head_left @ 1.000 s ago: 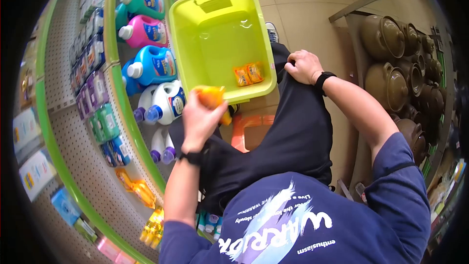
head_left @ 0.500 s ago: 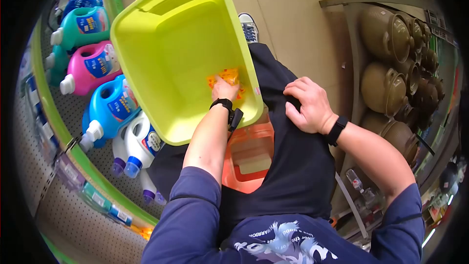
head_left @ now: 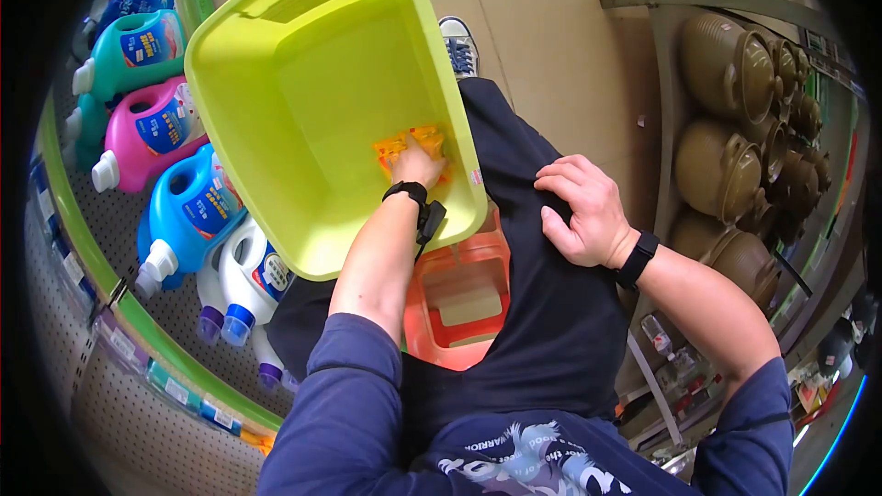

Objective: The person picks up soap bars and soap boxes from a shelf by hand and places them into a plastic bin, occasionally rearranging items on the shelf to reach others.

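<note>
My left hand (head_left: 417, 167) reaches into a lime-green plastic tub (head_left: 317, 96) and presses a crumpled orange cloth (head_left: 424, 137) with a yellowish pattern against its inner wall. The fingers are bunched on the cloth and partly hidden. The tub is tilted, its mouth facing me, and leans by my legs. My right hand (head_left: 585, 213) rests on my dark-trousered knee, fingers loosely spread, with nothing in it. Between my legs, below the tub, is an orange-red plastic stool (head_left: 459, 298) with an opening in it.
On the left, a green-edged shelf (head_left: 138, 331) holds detergent bottles: teal (head_left: 138, 50), pink (head_left: 152, 133), blue (head_left: 191, 211) and white (head_left: 253, 266). Brown clay pots (head_left: 721, 170) are stacked on a metal rack at right. My shoe (head_left: 458, 46) stands on the tiled floor.
My left hand and the orange cloth have shifted slightly within the tub. The tub appears a little further left and the shelf has shifted in view. My right hand stays on the knee.
</note>
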A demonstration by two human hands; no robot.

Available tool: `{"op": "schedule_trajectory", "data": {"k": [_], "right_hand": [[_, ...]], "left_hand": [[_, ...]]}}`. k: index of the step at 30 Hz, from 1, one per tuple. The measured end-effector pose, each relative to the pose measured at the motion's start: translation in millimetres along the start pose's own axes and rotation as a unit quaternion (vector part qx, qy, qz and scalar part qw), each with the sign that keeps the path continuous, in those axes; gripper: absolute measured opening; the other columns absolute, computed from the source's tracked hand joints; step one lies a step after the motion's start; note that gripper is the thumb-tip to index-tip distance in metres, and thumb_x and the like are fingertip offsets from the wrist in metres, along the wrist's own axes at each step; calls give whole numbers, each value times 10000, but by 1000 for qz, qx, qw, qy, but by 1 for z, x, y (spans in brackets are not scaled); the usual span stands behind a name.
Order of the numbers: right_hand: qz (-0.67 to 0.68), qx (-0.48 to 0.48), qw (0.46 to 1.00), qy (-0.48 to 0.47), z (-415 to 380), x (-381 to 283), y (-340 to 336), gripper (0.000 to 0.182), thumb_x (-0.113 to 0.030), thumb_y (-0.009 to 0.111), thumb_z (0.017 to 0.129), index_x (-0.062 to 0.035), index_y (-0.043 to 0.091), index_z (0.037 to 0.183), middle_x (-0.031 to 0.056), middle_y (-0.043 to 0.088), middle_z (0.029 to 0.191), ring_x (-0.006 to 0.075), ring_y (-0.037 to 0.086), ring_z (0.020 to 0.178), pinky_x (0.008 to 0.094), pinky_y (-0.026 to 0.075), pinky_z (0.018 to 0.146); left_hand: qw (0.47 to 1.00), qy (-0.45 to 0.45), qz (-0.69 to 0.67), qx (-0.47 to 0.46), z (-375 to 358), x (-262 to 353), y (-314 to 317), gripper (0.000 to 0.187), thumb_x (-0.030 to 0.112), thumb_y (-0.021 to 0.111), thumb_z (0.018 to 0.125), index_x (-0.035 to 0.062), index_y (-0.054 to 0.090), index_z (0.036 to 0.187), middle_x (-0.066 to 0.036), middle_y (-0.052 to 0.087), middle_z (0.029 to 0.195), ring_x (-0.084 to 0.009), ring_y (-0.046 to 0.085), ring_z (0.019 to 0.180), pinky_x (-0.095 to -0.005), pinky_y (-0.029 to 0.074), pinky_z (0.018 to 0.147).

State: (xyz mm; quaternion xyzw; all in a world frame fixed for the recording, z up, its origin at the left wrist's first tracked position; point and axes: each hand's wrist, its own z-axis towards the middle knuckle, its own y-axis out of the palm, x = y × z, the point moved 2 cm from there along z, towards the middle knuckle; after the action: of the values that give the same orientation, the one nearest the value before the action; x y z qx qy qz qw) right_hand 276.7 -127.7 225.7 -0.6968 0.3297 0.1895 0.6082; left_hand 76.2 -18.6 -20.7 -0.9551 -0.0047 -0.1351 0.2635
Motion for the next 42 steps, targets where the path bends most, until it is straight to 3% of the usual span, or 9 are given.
{"op": "schedule_trajectory", "data": {"k": [7, 18, 27, 29, 30, 31, 35, 38, 42], "right_hand": [[-13, -2, 1000, -6, 3, -3, 2, 238, -181, 637, 696, -26, 651, 878, 103, 653, 934, 297, 597, 916, 400, 505, 813], [2, -25, 1000, 4, 6, 2, -4, 250, -163, 631, 684, -19, 648, 886, 114, 650, 941, 305, 599, 929, 403, 508, 815], [-13, 2, 1000, -1, 5, -6, 2, 215, -182, 625, 704, -30, 657, 852, 102, 659, 917, 291, 606, 907, 399, 511, 800], [-27, 8, 1000, 6, 4, -9, 4, 203, -200, 624, 722, -36, 672, 830, 104, 670, 892, 294, 610, 900, 395, 516, 807], [-24, 13, 1000, -4, 4, -10, 4, 203, -200, 624, 722, -36, 672, 830, 104, 670, 892, 294, 610, 900, 395, 516, 807], [-39, 4, 999, 10, 3, -11, 5, 208, -214, 627, 731, -41, 678, 834, 106, 672, 891, 297, 612, 902, 395, 516, 811], [-72, -12, 997, 18, 2, -14, 11, 234, -256, 623, 762, -54, 705, 847, 118, 686, 908, 302, 619, 926, 397, 514, 834], [-62, -22, 997, 28, 3, -23, 9, 270, -253, 594, 782, -42, 714, 901, 155, 680, 925, 333, 620, 931, 415, 501, 840], [-76, -29, 997, -5, 6, -16, 26, 257, -233, 564, 811, -19, 691, 877, 169, 672, 931, 337, 617, 934, 404, 488, 848]], "left_hand": [[999, 24, 4, 44, -2, -11, 7, 670, 178, 767, 732, 15, 442, 1295, -277, 658, 1025, -427, 639, 985, -480, 514, 895], [998, 34, 59, 19, 12, 1, 13, 541, 284, 777, 731, 31, 548, 1150, -221, 683, 984, -383, 664, 943, -477, 527, 852], [999, -5, 45, 22, -20, 0, -12, 906, 272, 793, 734, 42, 291, 1452, -265, 671, 1027, -396, 657, 988, -463, 530, 879], [998, 15, 41, 36, -31, -17, -17, 908, 261, 778, 749, 42, 265, 1466, -261, 677, 1003, -393, 665, 962, -461, 543, 850], [998, 37, 36, 43, -44, -21, -27, 911, 249, 764, 764, 42, 239, 1479, -257, 682, 979, -390, 673, 936, -459, 555, 822], [995, 55, 20, 77, -61, -28, -39, 769, 229, 739, 771, 40, 370, 1419, -250, 684, 984, -386, 677, 916, -449, 552, 826], [973, 116, -124, 154, -178, -58, -135, 533, 202, 695, 807, 30, 537, 1287, -204, 699, 985, -337, 700, 840, -415, 558, 806], [926, 148, -152, 312, -296, -97, -211, 430, 114, 692, 842, 14, 573, 1244, -127, 706, 921, -170, 691, 768, -304, 559, 705], [831, 65, -133, 536, -447, -183, -255, 296, 63, 682, 862, 18, 636, 1151, -75, 679, 957, -116, 645, 772, -264, 538, 671]]}}
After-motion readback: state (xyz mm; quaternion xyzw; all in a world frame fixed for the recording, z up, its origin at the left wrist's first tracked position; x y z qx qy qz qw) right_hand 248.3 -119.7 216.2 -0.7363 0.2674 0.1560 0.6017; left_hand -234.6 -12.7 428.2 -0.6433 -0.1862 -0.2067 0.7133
